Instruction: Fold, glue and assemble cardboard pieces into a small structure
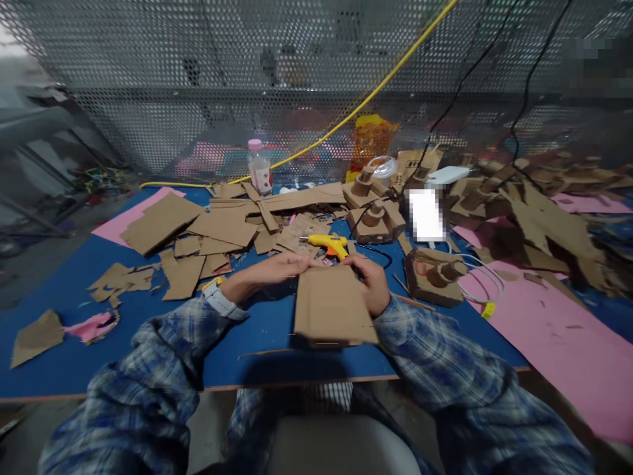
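A flat, box-like cardboard piece (333, 307) is above the blue table near its front edge. My right hand (370, 282) is closed on its right side and upper right corner. At the upper left corner is my left hand (277, 267), its fingers stretched out and together, slightly blurred; whether they press on the cardboard is hard to tell. Just beyond the piece lies a yellow glue gun (329, 243), its nozzle pointing left. A thin cardboard strip (267, 353) lies by the table's front edge.
Cardboard scraps (222, 227) cover the back left. A bottle with a pink cap (260, 168) stands behind them. Cardboard pieces with round knobs (376, 221), a white cable (494, 280) and pink sheets (558, 336) are on the right. A yellow cord (366, 99) crosses the mesh panel (198, 66).
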Demonstrator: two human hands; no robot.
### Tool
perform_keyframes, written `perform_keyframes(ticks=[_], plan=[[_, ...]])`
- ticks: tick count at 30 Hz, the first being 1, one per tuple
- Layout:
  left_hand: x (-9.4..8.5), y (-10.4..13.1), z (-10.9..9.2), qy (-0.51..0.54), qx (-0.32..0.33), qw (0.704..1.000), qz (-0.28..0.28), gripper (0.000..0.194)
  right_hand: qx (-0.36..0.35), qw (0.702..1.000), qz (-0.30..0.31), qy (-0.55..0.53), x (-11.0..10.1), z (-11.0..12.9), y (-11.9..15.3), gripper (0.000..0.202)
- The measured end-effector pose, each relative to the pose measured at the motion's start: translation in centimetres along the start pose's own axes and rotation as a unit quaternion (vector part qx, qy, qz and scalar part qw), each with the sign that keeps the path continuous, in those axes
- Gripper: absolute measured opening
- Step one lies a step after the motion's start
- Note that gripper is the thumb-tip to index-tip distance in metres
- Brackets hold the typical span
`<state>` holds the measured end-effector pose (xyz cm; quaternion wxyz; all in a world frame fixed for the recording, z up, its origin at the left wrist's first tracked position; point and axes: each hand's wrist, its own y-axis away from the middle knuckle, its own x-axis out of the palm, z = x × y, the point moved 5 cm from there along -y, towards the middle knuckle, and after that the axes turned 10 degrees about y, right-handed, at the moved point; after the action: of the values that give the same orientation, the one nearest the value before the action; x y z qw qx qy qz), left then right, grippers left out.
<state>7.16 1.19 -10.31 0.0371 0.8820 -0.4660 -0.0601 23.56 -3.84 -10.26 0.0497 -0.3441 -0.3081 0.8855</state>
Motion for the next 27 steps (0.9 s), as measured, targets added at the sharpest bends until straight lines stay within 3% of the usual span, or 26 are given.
perform_keyframes(ticks=[3, 7, 9, 13, 17, 24, 27], plan=[[0.0, 0.4, -0.7, 0.111, 0.02, 0.994, 0.0, 0.066, 0.107, 0.992, -0.01, -0.069, -0.1, -1.9, -0.2, 0.013], [-0.7, 0.3, -0.5, 0.116, 0.042, 0.984, -0.129, 0.055, 0.185, 0.973, -0.008, -0.14, 0.4, -3.3, -0.2, 0.023], [-0.6, 0.1, -0.2, 0.113, 0.045, 0.98, -0.157, 0.055, 0.183, 0.972, -0.003, -0.149, 0.7, -3.4, -0.2, 0.024], [0.8, -0.1, -0.1, 0.107, 0.029, 0.985, -0.132, 0.055, 0.18, 0.976, -0.01, -0.122, 1.0, -3.1, 0.0, 0.026], [1.4, 0.2, -0.6, 0.047, 0.045, 0.986, -0.156, 0.042, 0.158, 0.983, -0.038, -0.087, 0.5, -2.7, 0.0, 0.026], [0.1, 0.4, 0.4, -0.083, 0.096, 0.977, -0.173, 0.029, 0.104, 0.978, 0.104, -0.151, -0.2, -2.5, -1.1, 0.029], [0.0, 0.5, 0.9, -0.119, 0.108, 0.972, -0.171, 0.027, 0.091, 0.976, 0.126, -0.154, -0.1, -2.5, -1.1, 0.029]])
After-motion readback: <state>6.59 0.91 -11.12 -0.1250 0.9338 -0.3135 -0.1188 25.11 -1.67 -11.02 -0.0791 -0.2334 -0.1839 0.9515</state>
